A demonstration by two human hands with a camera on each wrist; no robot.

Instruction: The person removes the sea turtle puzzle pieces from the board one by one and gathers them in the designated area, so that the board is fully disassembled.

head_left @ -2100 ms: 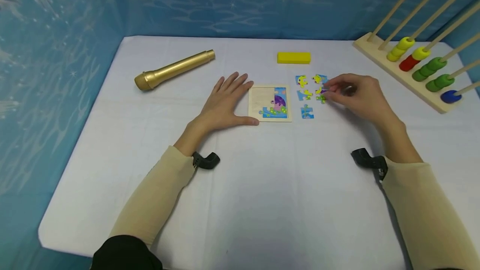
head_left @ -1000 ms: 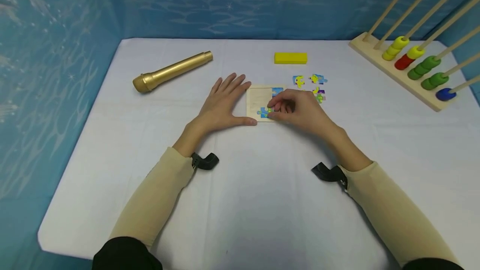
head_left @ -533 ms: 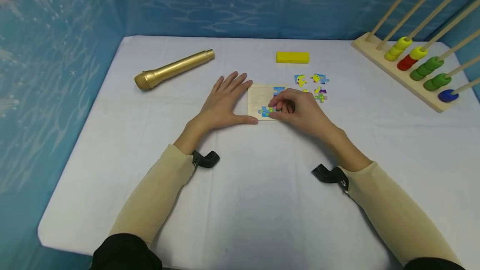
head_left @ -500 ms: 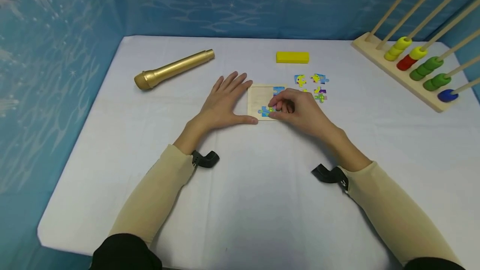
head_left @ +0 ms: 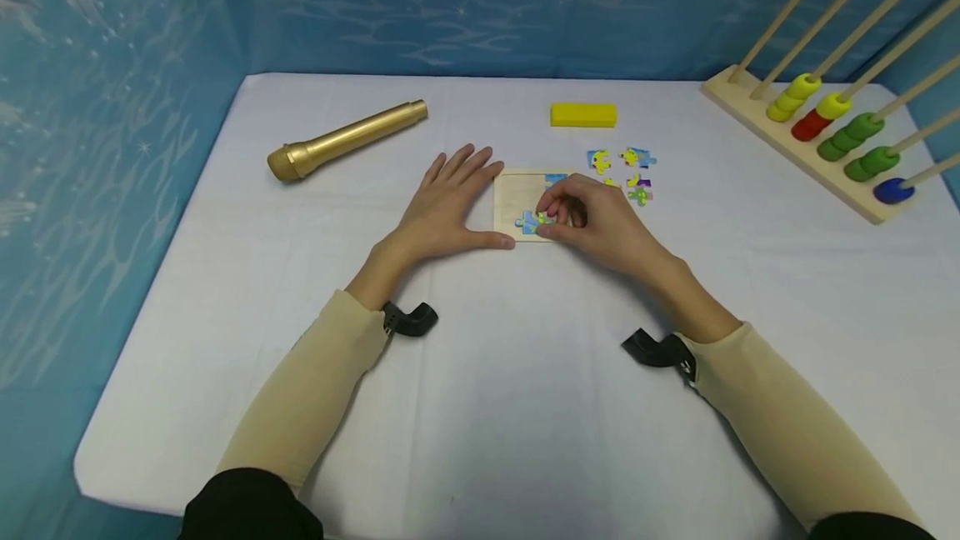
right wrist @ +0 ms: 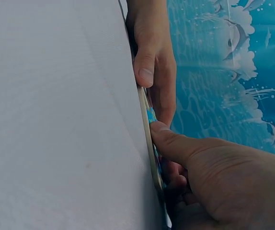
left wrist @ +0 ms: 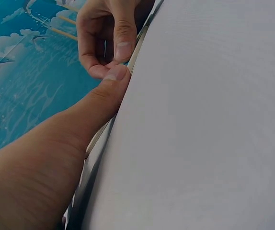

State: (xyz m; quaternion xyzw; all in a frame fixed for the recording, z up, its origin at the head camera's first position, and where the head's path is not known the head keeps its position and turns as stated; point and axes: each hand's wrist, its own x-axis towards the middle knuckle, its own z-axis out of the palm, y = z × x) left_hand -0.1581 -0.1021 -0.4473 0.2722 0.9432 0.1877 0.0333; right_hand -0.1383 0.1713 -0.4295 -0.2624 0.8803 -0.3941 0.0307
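Observation:
My left hand (head_left: pixel 446 211) lies with fingers spread on the left side of a small wooden puzzle board (head_left: pixel 513 190), fingertips and thumb at its edge. Over the board's lower right part, my right hand (head_left: pixel 600 219) pinches a jigsaw puzzle piece (head_left: pixel 529 223), blue with a yellow-green patch, between thumb and curled fingers. Some of that piece and most of the board's right column are hidden by the hand. In the right wrist view, a bit of blue piece (right wrist: pixel 151 114) shows just beyond my right thumb. Loose puzzle pieces (head_left: pixel 637 157) lie right of the board, some partly covered.
A yellow block (head_left: pixel 583 115) lies behind the board. A gold microphone-shaped object (head_left: pixel 348 140) rests at the left back. At the right back stands a wooden counting rack (head_left: pixel 795 148) with coloured beads on rods. A white cloth (head_left: pixel 487 407) covers the table.
About two seconds ago my right hand was at the loose pieces; it has since moved left onto the board. Over the last second both hands stay nearly still.

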